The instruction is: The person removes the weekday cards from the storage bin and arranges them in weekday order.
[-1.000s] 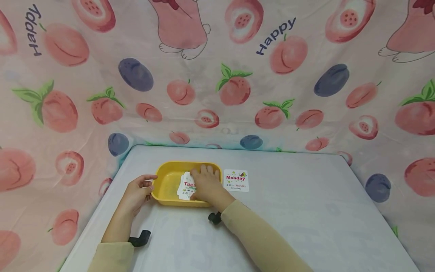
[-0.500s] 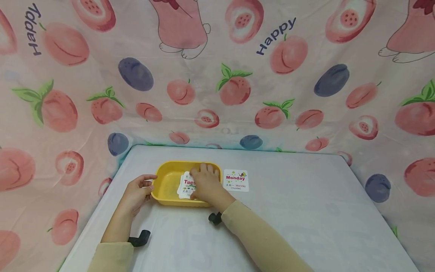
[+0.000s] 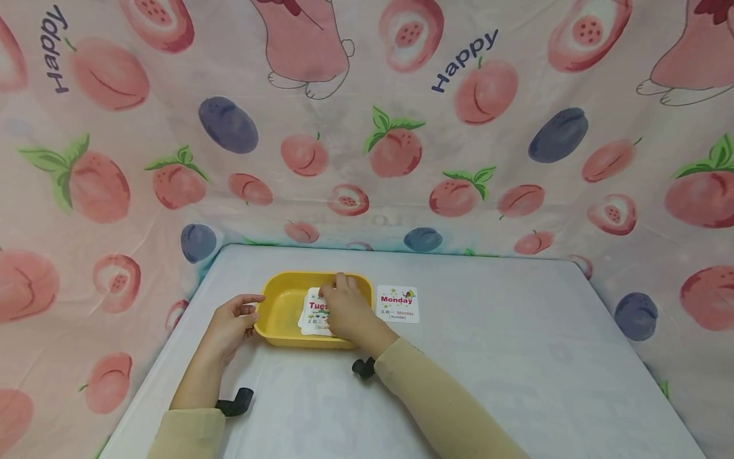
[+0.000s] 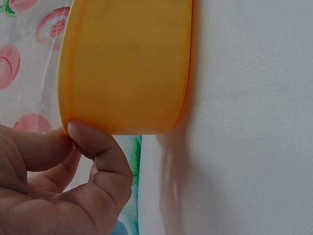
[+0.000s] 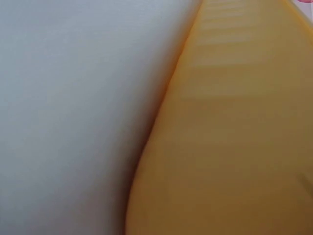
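A yellow plastic tray stands on the white table in the head view. My left hand pinches its left end; thumb and finger meet at the rim in the left wrist view, where the hand is below the tray's wall. Inside the tray lie white cards, and the top one shows "Tues" in red. Over their right part my right hand reaches in, fingers bent, holding the Tuesday card by its right side. The right wrist view has only the tray's outer wall.
A white "Monday" card lies flat on the table just right of the tray. A peach-patterned cloth hangs behind and along the sides. Black fittings stick out at both wrists.
My right fingers have drawn closer together, and more of the Tuesday card shows beside them. The left hand, the tray and the Monday card stay in place.
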The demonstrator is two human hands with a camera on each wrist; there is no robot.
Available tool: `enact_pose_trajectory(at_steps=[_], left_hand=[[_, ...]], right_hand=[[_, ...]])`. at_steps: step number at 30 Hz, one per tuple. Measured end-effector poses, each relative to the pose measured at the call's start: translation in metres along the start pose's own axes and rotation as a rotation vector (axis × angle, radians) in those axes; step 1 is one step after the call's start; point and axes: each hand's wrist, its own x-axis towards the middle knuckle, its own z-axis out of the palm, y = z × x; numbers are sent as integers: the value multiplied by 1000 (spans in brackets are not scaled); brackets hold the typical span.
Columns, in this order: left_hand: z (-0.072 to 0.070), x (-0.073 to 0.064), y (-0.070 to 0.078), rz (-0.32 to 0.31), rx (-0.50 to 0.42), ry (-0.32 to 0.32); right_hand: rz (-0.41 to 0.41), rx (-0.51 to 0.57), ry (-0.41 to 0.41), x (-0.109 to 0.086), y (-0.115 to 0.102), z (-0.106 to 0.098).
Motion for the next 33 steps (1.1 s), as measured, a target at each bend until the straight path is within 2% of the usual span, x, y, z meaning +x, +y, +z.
enact_pose_trajectory(at_steps=[9,17,26,33], left_hand=[[0,0,1,-2,2,2],[-1,0,0,1,-4,-1],[1,-2,2,-4,10,3],[1,-2,2,-6,12,7]], right_hand=[[19,63,1,0,-1,-3],[-4,147,59,-1,-1,-8],[-25,128,86,1,1,-9],[-18,183,92,2,2,-11]])
